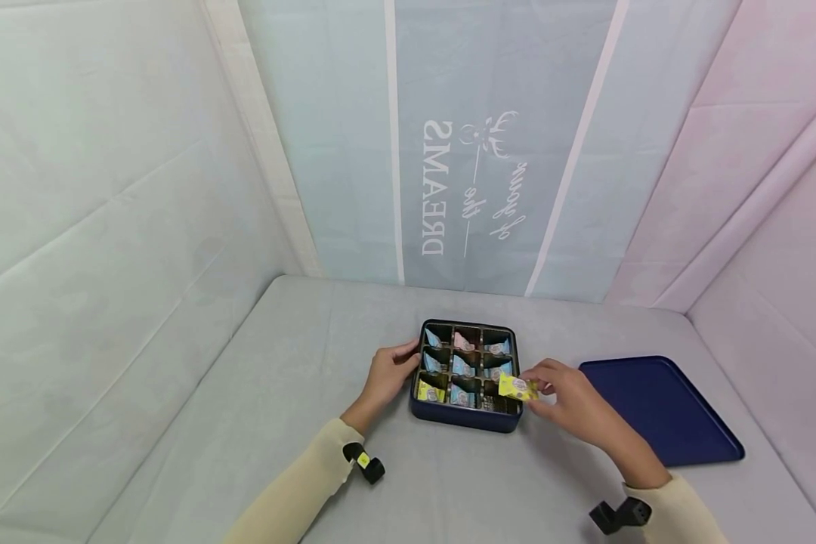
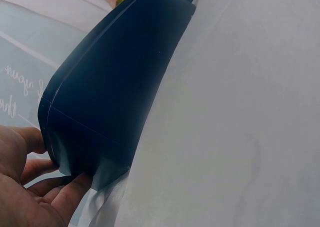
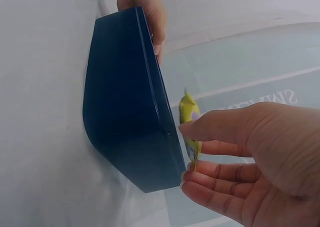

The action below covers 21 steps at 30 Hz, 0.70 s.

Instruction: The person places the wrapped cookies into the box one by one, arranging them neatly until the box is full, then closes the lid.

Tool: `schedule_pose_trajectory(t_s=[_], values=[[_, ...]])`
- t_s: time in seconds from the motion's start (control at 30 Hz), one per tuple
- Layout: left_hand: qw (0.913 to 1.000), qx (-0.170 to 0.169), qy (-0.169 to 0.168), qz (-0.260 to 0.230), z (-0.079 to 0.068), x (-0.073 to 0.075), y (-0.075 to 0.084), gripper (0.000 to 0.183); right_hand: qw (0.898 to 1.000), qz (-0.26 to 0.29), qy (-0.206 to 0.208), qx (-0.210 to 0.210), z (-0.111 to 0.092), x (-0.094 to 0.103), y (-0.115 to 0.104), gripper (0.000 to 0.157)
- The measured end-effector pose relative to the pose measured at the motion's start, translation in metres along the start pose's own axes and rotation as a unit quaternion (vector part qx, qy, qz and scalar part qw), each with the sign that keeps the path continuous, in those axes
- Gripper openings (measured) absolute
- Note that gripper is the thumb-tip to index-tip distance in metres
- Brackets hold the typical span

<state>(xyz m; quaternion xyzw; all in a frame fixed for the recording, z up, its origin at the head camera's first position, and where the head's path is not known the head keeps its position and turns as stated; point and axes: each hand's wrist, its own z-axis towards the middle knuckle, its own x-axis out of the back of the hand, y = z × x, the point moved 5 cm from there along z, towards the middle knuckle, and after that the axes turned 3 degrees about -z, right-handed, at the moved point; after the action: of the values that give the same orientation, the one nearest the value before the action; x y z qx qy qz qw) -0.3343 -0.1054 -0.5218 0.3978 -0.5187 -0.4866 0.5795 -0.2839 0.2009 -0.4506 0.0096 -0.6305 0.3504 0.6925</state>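
Note:
A dark blue tin box (image 1: 465, 415), split into a three-by-three grid, sits on the grey cloth. Blue packets, a pink packet (image 1: 464, 342) and a yellow packet (image 1: 431, 391) lie in its compartments. My left hand (image 1: 389, 372) holds the box's left side, its bent fingers against the wall in the left wrist view. Between thumb and fingers, my right hand (image 1: 567, 397) pinches a yellow wrapped candy (image 1: 517, 387) over the near right compartment. In the right wrist view the candy (image 3: 189, 114) appears edge-on beside the box rim, with the fingertips right by that rim.
The flat dark blue lid (image 1: 659, 412) lies to the right of the box, behind the right forearm. Pale fabric walls (image 1: 143, 227) stand left and right, and a printed cloth (image 1: 476, 75) hangs at the back.

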Motion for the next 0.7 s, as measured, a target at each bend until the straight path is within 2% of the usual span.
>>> schedule_pose_trajectory(t_s=[0.5, 0.7], values=[[1.0, 0.006, 0.001, 0.004, -0.0012, -0.0004, 0.0, 0.038, 1.0, 0.002, 0.002, 0.012, 0.0029, -0.0075, -0.0039, 0.037], [1.0, -0.003, 0.0, 0.002, -0.0019, -0.0002, 0.0024, 0.037, 1.0, -0.004, 0.0, 0.023, 0.0034, -0.0096, -0.0071, 0.035]])
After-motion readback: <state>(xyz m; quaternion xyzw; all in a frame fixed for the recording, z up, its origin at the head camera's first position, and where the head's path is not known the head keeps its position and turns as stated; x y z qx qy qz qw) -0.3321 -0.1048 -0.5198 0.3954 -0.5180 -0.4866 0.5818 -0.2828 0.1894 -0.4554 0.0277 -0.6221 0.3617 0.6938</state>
